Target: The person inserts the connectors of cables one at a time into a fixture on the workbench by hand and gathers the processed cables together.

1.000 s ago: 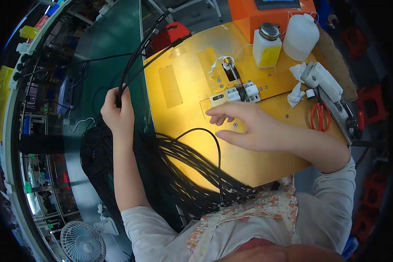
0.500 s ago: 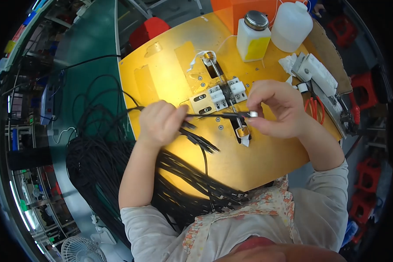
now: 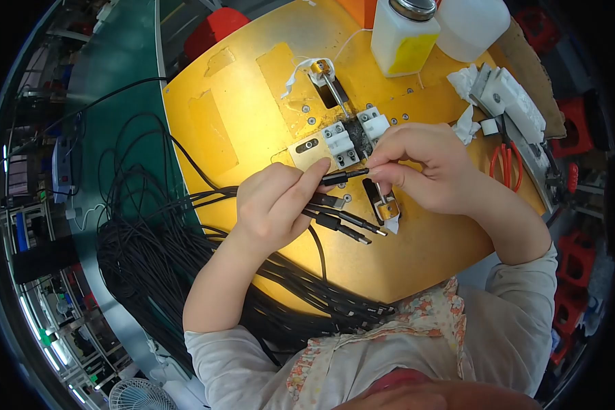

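My left hand [image 3: 270,205] is closed around several black cables, and their plug ends stick out to its right. One cable's black connector [image 3: 342,178] points toward my right hand [image 3: 427,164], which pinches its tip between thumb and fingertips. Below it, more cable plugs [image 3: 362,222] with metal ends hang free over the yellow board. Just behind the fingers sits a fixture with white clamp blocks [image 3: 340,145]. A brass-tipped rod [image 3: 331,85] stands at its far side, and another brass end [image 3: 387,207] lies below my right fingers.
A big heap of black cables [image 3: 143,253] lies at left, with more plug ends [image 3: 362,311] near my apron. At the back stand a pump-top bottle [image 3: 396,48] and a white jug [image 3: 475,31]. Red-handled scissors [image 3: 506,167] and a metal-and-white device [image 3: 516,113] lie at right.
The two hands have come closer together. The small white piece between my right fingers no longer shows. The free plug ends have come more clearly into view, and the whole view has shifted slightly.
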`<state>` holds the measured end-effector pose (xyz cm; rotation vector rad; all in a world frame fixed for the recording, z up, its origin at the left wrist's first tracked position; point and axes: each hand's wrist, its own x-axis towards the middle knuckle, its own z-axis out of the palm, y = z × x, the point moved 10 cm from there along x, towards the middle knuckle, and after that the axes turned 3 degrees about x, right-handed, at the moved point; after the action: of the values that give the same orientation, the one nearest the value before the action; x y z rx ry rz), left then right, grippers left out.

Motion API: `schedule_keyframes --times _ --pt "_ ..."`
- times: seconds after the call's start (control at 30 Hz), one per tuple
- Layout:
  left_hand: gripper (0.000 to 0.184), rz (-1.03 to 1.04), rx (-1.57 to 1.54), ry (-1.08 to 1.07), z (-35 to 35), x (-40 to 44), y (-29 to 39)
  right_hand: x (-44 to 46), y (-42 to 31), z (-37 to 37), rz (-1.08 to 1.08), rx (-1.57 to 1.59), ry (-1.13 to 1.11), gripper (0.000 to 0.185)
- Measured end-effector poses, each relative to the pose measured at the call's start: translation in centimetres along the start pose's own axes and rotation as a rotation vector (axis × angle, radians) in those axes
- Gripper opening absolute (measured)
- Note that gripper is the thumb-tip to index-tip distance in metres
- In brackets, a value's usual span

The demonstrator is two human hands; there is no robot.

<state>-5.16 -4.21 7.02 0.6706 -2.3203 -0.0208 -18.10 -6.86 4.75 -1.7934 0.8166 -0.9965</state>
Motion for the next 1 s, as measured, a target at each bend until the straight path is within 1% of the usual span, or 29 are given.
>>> schedule_keyframes --times 0.07,0.13,0.23,0.27,0.33,0.37,0.5,0.63,0.73,0.83,0.9,1.0 --pt "0.04 0.056 0.059 0.001 -0.1 -0.3 0.2 -0.2 1.2 0.4 0.142 0.144 0.003 0.006" --pt "0.043 0.053 0.1 -0.037 -0.1 -0.3 0.4 -0.5 2.3 0.8 0.259 0.314 0.026 0.006" --pt "0.046 0.01 0.124 -0.108 0.7 -0.3 0.0 0.0 -0.1 0.2 -0.051 -0.061 0.004 0.004" --pt "0.047 -0.008 0.123 -0.135 1.1 -0.2 -0.3 0.1 0.3 -0.2 -0.04 -0.08 0.037 0.003" --pt "0.049 -0.012 0.145 -0.085 1.4 0.4 -0.4 0.6 1.0 -1.3 -0.023 -0.123 0.107 0.006" --pt "0.05 -0.014 0.156 -0.059 1.3 0.6 -0.4 0.8 1.3 -1.6 -0.026 -0.157 0.106 0.006" --pt "0.049 -0.034 0.208 -0.228 3.2 -0.3 -1.0 1.0 2.6 -1.7 -0.001 -0.278 0.092 0.007" --pt "0.047 -0.091 0.213 -0.284 3.9 -0.2 -1.5 0.9 3.2 -1.4 0.001 -0.383 0.125 0.01" --pt "0.045 -0.082 0.221 -0.293 4.4 -0.4 -1.6 0.6 2.5 -1.2 -0.089 -0.515 0.142 0.01" --pt "0.044 -0.071 0.225 -0.302 4.6 -0.3 -1.5 0.3 1.3 -1.1 -0.133 -0.667 0.124 0.009" --pt "0.044 -0.066 0.239 -0.294 4.6 -0.3 -1.5 0.0 0.8 -1.2 -0.159 -0.688 0.144 0.008" --pt "0.062 -0.121 0.192 -0.318 4.8 -0.5 -1.9 -0.2 0.7 -1.4 -0.153 -0.717 0.14 0.007"
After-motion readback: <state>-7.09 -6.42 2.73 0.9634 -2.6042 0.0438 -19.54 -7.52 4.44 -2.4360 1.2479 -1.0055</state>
